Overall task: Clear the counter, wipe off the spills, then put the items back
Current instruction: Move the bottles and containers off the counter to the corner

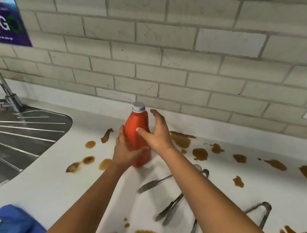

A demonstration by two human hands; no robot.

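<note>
I see left hand [126, 151] fingers wrapped round red bottle [136, 133]; right hand [158, 134] fingers spread, touching. Risk: bottle slips, topples into brown spills [200, 153] on table [235, 193].

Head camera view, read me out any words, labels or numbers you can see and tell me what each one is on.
"ayG" then a green ring, cut off at the frame edge: purple sign on the tiled wall.
Small white line under it: too blurred to read.
Print round the white cap of the red bottle: too small to read.
Nothing else bears text.
</note>
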